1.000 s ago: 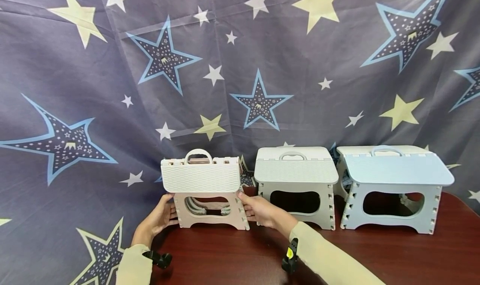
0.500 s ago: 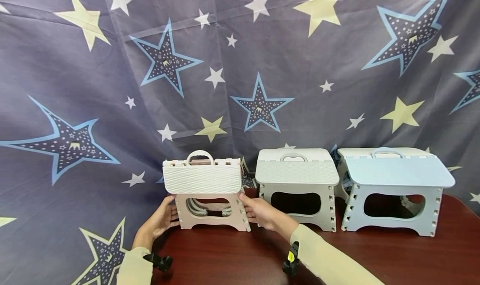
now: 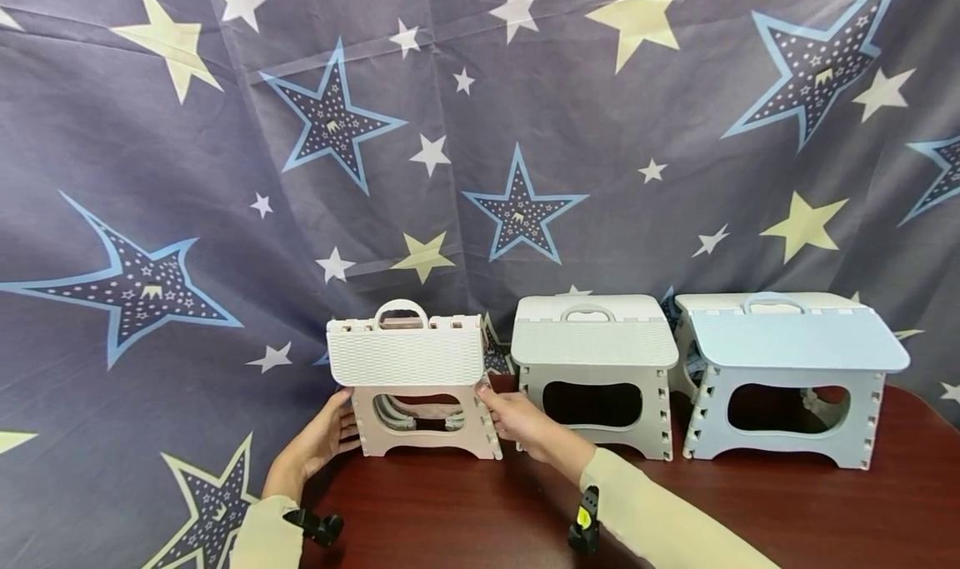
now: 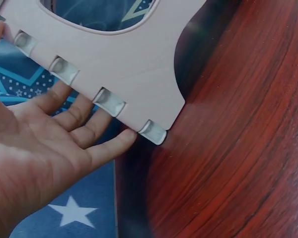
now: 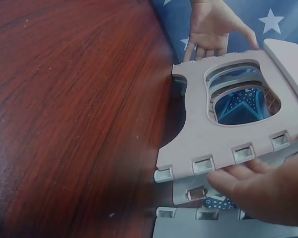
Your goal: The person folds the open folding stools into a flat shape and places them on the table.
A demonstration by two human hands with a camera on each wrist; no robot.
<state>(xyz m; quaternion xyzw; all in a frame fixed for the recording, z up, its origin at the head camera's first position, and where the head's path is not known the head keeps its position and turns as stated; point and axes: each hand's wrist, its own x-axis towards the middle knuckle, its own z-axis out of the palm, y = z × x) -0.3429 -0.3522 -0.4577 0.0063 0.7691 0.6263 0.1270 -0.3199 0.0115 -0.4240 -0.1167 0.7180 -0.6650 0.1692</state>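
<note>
Two hands are at the sides of the pink stool [image 3: 408,361], which stands on the table [image 3: 450,519].

The left hand [image 3: 322,440] has its fingers extended and loose, and they touch the stool's side edge near the hinges; the right hand [image 3: 525,426] grips the opposite edge, with the thumb on the front panel. The stool's front flap slopes down steeply, and its handle [image 3: 401,306] rises at the top. Just beside it stands the grey stool [image 3: 596,344], then the blue stool [image 3: 798,340] further right. Behind all three hangs a cloth [image 3: 510,94] with stars.
</note>
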